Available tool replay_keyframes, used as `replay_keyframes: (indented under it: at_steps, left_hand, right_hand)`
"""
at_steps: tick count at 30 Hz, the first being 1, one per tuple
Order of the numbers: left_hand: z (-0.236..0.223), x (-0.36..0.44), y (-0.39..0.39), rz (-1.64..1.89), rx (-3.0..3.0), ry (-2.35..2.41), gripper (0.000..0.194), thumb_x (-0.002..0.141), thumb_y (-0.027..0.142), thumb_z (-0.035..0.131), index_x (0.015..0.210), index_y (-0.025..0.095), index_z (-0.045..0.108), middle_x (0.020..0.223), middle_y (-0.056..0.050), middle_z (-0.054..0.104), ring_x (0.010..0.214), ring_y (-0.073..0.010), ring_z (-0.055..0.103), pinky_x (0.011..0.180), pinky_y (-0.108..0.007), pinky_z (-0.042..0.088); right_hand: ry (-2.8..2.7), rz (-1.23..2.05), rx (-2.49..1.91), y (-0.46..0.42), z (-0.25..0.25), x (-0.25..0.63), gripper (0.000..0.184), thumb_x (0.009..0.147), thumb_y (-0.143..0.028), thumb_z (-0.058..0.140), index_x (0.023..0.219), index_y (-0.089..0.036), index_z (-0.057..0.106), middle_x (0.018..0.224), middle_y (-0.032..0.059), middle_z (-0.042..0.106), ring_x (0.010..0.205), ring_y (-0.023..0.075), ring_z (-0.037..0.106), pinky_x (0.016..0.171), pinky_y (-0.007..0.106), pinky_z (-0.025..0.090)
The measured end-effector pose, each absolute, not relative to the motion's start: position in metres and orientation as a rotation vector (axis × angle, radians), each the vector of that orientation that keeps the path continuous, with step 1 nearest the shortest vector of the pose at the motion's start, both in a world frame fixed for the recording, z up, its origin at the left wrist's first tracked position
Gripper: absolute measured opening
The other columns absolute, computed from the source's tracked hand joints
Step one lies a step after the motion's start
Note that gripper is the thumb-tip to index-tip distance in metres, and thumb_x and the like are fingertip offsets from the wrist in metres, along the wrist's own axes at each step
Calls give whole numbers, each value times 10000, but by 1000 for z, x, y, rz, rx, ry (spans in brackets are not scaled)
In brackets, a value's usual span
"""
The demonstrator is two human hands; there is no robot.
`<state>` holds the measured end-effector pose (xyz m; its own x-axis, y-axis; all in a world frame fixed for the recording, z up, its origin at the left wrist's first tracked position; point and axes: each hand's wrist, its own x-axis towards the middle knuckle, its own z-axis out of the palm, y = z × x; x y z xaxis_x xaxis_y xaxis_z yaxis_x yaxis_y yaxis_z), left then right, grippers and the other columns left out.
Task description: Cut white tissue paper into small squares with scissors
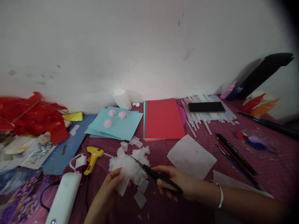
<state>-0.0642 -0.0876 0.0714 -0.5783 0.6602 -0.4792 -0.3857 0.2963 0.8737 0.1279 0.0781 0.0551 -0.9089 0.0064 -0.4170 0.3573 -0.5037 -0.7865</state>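
My right hand (170, 180) grips a pair of black-handled scissors (161, 178), blades pointing up and left over a pile of white translucent paper pieces (130, 161). In my left hand (113, 183) is a sheet of white tissue paper (123, 186), pinched between thumb and fingers at the pile's lower left. The scissor tips overlap the pile; whether they touch the paper I cannot tell. A loose paper square (140, 199) lies just below the pile, with smaller scraps around it.
A yellow glue gun (93, 158) with its orange light on lies left, near a white power strip (66, 196). Pink paper flowers (108, 123) rest on light-blue sheets (130, 124). Red paper (163, 119), a phone (206, 107), a larger white sheet (192, 157) and pencils (235, 154) lie beyond and right.
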Motion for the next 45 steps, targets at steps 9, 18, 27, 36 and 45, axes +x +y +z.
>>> replay_keyframes:
  at_steps: [9,18,27,36,45]
  left_hand:
    - [76,-78,-83,1569,124,1621,236,558,279,797,741,158,710,613,-8,687,516,-119,571,516,-218,429]
    - [63,-70,-77,1475,148,1603,237,556,288,784,732,155,697,584,1,671,496,-115,551,502,-216,406]
    - [62,-70,-78,1527,222,1562,161,625,277,743,690,142,685,525,15,623,455,-86,503,445,-190,364]
    - [86,-74,-68,1793,-5,1410,241,576,244,799,767,169,672,759,-31,732,615,-140,646,558,-237,529]
    - [90,-69,-58,1708,-73,1331,236,593,187,794,784,177,657,819,7,729,702,-177,711,646,-253,572]
  right_hand:
    - [1335,-2557,248,87,58,146,653,767,-561,658,1236,-150,463,863,34,574,681,78,555,606,190,421]
    - [1222,-2601,227,80,56,136,642,725,-589,682,1150,-156,472,805,14,570,631,77,542,585,205,421]
    - [1196,-2642,236,81,56,132,617,748,-567,676,1156,-153,468,818,20,577,654,85,548,605,219,414]
    - [939,-2715,382,76,47,133,570,724,-634,644,970,-147,475,786,38,604,604,104,562,579,252,415]
    - [1236,-2635,325,83,59,133,576,773,-594,629,1100,-150,463,802,15,571,637,80,539,577,209,391]
